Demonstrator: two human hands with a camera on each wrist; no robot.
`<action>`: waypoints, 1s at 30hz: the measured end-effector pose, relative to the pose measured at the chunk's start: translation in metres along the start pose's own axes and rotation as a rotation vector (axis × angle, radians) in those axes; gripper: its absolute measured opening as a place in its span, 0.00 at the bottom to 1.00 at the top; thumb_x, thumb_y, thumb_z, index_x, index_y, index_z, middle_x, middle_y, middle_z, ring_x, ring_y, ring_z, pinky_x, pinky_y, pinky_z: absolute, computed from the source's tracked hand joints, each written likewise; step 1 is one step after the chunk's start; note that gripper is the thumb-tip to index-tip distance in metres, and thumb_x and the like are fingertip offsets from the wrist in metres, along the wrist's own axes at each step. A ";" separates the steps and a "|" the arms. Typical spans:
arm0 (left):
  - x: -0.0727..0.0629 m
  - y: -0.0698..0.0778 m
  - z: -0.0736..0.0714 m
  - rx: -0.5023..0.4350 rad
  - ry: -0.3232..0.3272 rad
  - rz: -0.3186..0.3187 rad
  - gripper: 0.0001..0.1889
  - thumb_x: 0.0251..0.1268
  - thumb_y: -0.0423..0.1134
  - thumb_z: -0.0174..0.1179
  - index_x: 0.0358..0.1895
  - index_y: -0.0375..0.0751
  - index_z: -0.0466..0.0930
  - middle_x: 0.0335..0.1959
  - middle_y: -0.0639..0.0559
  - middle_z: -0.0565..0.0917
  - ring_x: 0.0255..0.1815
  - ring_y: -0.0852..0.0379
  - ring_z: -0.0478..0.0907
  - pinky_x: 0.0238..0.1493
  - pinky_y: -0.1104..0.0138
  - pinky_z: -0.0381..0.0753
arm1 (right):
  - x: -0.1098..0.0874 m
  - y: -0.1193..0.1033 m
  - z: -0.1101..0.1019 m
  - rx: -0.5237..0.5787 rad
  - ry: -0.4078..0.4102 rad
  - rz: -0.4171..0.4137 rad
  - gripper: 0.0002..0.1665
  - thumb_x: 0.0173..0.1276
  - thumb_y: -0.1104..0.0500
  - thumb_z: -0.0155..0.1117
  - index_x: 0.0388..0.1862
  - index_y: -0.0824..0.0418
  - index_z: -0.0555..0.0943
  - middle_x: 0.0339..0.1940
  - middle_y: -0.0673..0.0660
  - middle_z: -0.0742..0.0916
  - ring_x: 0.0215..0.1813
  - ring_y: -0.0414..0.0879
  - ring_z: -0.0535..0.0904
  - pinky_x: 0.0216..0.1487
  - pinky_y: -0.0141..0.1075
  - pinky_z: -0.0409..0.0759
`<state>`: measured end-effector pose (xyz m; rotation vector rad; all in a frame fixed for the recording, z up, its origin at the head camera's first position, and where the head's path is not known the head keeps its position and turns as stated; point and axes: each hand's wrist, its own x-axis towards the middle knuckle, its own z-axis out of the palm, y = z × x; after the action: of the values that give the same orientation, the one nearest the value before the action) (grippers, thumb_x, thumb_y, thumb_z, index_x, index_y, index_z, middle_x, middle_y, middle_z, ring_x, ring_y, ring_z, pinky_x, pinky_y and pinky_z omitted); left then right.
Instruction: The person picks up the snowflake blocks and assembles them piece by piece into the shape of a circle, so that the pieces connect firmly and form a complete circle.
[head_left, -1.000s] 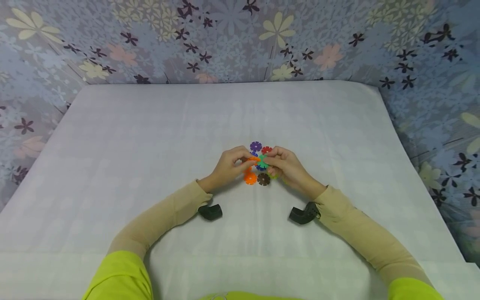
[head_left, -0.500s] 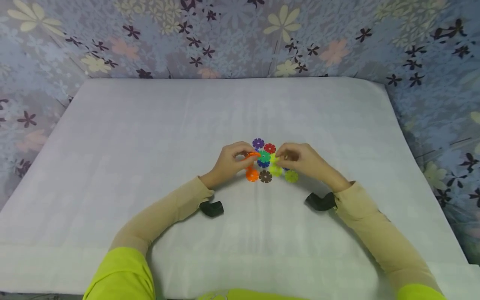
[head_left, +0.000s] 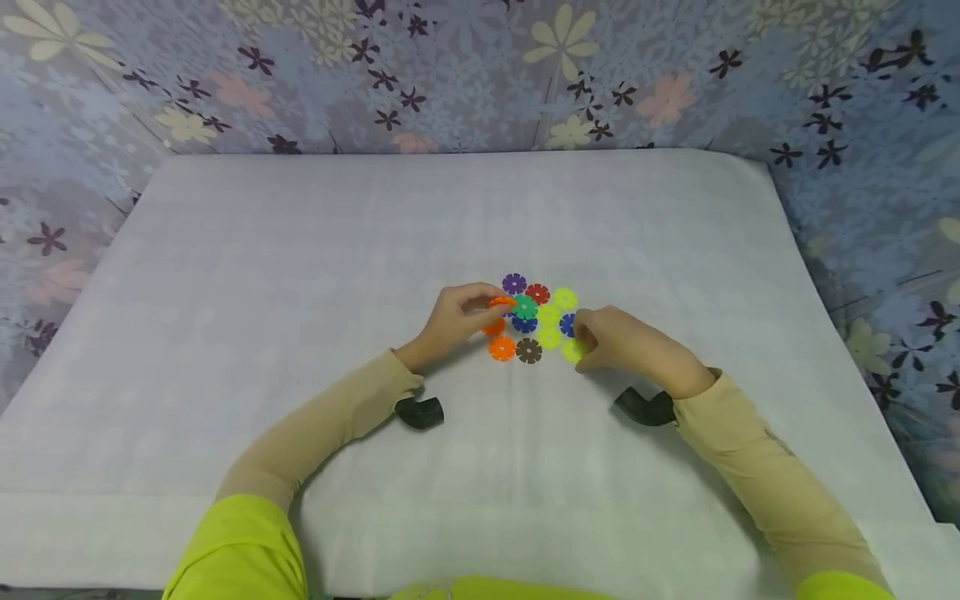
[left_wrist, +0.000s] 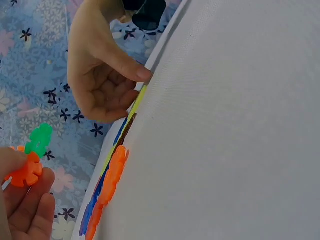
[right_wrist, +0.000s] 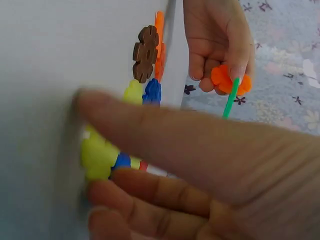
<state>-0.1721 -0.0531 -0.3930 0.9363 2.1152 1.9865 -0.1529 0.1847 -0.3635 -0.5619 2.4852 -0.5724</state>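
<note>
In the head view my left hand (head_left: 461, 315) pinches an orange notched plastic disc (left_wrist: 30, 170) between thumb and fingers. A green notched disc (left_wrist: 40, 139) is joined to that orange one at an angle, raised above the table in both wrist views. My right hand (head_left: 626, 346) is low over the right end of the disc group. Its thumb and fingers stand apart on either side of a yellow-green disc (right_wrist: 97, 155), fingertips right at its edge. Next to this disc lies a blue one (head_left: 567, 325), partly covered by the fingers in the head view.
Several loose discs lie flat close together: purple (head_left: 513, 283), red (head_left: 537, 294), yellow (head_left: 565, 298), brown (head_left: 528, 351) and orange (head_left: 502, 348). They rest on a white-covered table (head_left: 300, 250). A black curved piece hangs at each wrist, and flowered fabric (head_left: 450, 75) borders the table.
My right hand has let go of the green disc and moved right and down to the yellow-green disc. My left hand still holds the joined orange and green discs.
</note>
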 end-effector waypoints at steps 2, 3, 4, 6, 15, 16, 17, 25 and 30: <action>0.000 -0.001 0.001 -0.004 0.003 0.001 0.07 0.55 0.20 0.55 0.37 0.20 0.76 0.36 0.33 0.79 0.38 0.47 0.77 0.44 0.62 0.74 | 0.001 0.001 0.001 0.018 0.009 0.007 0.20 0.51 0.61 0.70 0.38 0.68 0.72 0.22 0.54 0.73 0.26 0.46 0.66 0.30 0.37 0.66; 0.000 -0.001 0.001 -0.008 0.004 0.001 0.07 0.55 0.20 0.55 0.37 0.20 0.76 0.36 0.33 0.79 0.38 0.46 0.77 0.44 0.62 0.74 | 0.001 0.002 0.002 0.024 0.012 0.005 0.21 0.51 0.60 0.70 0.38 0.68 0.72 0.22 0.54 0.72 0.26 0.46 0.66 0.30 0.38 0.65; 0.000 -0.001 0.001 -0.009 0.004 0.005 0.07 0.56 0.20 0.55 0.37 0.20 0.76 0.36 0.33 0.79 0.38 0.46 0.77 0.45 0.61 0.74 | 0.002 0.003 0.002 0.027 0.017 -0.004 0.21 0.50 0.60 0.70 0.38 0.68 0.72 0.22 0.54 0.72 0.27 0.46 0.66 0.30 0.38 0.65; 0.000 -0.001 0.001 -0.011 0.003 0.009 0.07 0.56 0.20 0.55 0.37 0.20 0.76 0.36 0.33 0.79 0.38 0.47 0.77 0.44 0.61 0.74 | 0.003 0.005 0.003 0.033 0.026 -0.027 0.19 0.50 0.61 0.71 0.36 0.66 0.73 0.22 0.54 0.72 0.27 0.46 0.65 0.30 0.38 0.65; -0.001 -0.007 0.000 -0.019 -0.008 0.010 0.06 0.56 0.21 0.55 0.37 0.21 0.77 0.36 0.34 0.79 0.37 0.48 0.78 0.43 0.61 0.74 | 0.014 0.013 0.008 0.359 0.228 -0.223 0.07 0.55 0.66 0.66 0.31 0.64 0.76 0.24 0.54 0.79 0.26 0.46 0.72 0.30 0.34 0.72; 0.000 -0.010 0.000 -0.022 -0.010 0.009 0.06 0.56 0.21 0.56 0.37 0.21 0.77 0.36 0.36 0.80 0.37 0.49 0.78 0.43 0.61 0.75 | 0.014 0.011 0.009 0.403 0.276 -0.242 0.06 0.56 0.67 0.65 0.33 0.65 0.77 0.26 0.55 0.80 0.27 0.47 0.75 0.31 0.33 0.73; 0.000 -0.014 0.000 -0.023 -0.012 0.006 0.06 0.56 0.22 0.56 0.37 0.22 0.77 0.36 0.37 0.80 0.37 0.48 0.78 0.42 0.61 0.75 | 0.014 0.009 0.009 0.448 0.321 -0.258 0.06 0.57 0.68 0.63 0.34 0.67 0.78 0.26 0.57 0.81 0.28 0.49 0.76 0.32 0.32 0.74; 0.000 -0.007 0.000 -0.042 -0.018 -0.027 0.06 0.56 0.22 0.56 0.36 0.21 0.77 0.33 0.37 0.81 0.29 0.38 0.77 0.31 0.55 0.76 | 0.009 -0.008 0.014 0.650 0.492 -0.338 0.06 0.55 0.77 0.60 0.33 0.78 0.77 0.26 0.69 0.81 0.27 0.58 0.78 0.31 0.34 0.77; -0.001 0.005 -0.001 -0.033 -0.022 -0.085 0.05 0.57 0.22 0.56 0.35 0.21 0.77 0.31 0.35 0.81 0.30 0.36 0.77 0.34 0.52 0.75 | 0.012 -0.007 0.018 0.707 0.508 -0.340 0.03 0.55 0.77 0.59 0.29 0.78 0.77 0.24 0.71 0.80 0.25 0.59 0.78 0.29 0.37 0.77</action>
<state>-0.1696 -0.0546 -0.3892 0.8438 2.0680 1.9549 -0.1497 0.1680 -0.3784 -0.5953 2.3767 -1.8193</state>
